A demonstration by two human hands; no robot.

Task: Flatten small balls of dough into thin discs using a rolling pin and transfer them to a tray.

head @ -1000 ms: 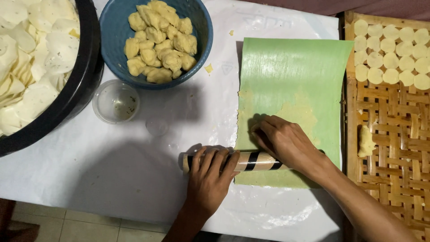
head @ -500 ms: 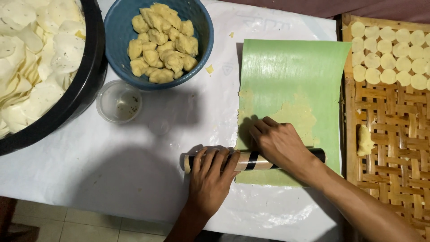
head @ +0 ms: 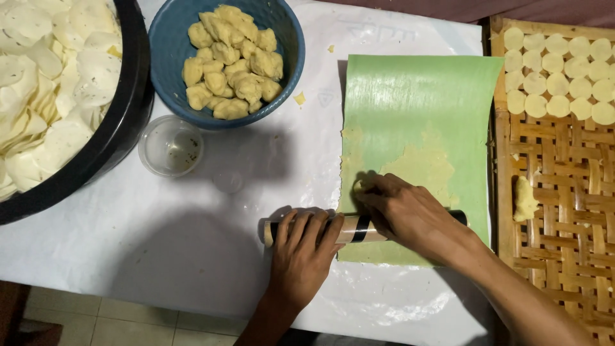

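**Ana:** Head view looks straight down on a white-covered surface (head: pixel 160 256). What are the hands doing?

**Ben:** Both lie on a cylindrical rolling pin with pale and black bands (head: pixel 359 229), set across the near end of a green flexible sheet (head: pixel 423 96). The left hand (head: pixel 302 253) has its fingers (head: pixel 301 224) spread flat over the pin's left end, pressing and not wrapped around it. The right hand (head: pixel 410 214) covers the middle of the pin, fingers curled loosely forward, with the tips touching the sheet just beyond it.

**Ana:** And the dough?

**Ben:** A thin, ragged patch of flattened yellow dough (head: pixel 426 168) lies on the sheet just beyond the right hand. It looks pressed out already, though uneven at the edges.

**Ana:** How far along does it seem?

**Ben:** Partway, by judgement. A woven bamboo tray (head: pixel 551 211) at the right carries rows of pale round discs (head: pixel 564 77) along its far end and one loose lump of dough (head: pixel 525 198), with much of the weave bare. A blue bowl (head: pixel 168 38) holds many yellow dough lumps (head: pixel 230 61) not yet rolled. A large black basin (head: pixel 128 122) at the left holds heaps of thin white slices (head: pixel 45 96), and a small clear cup (head: pixel 171 146) stands beside it.
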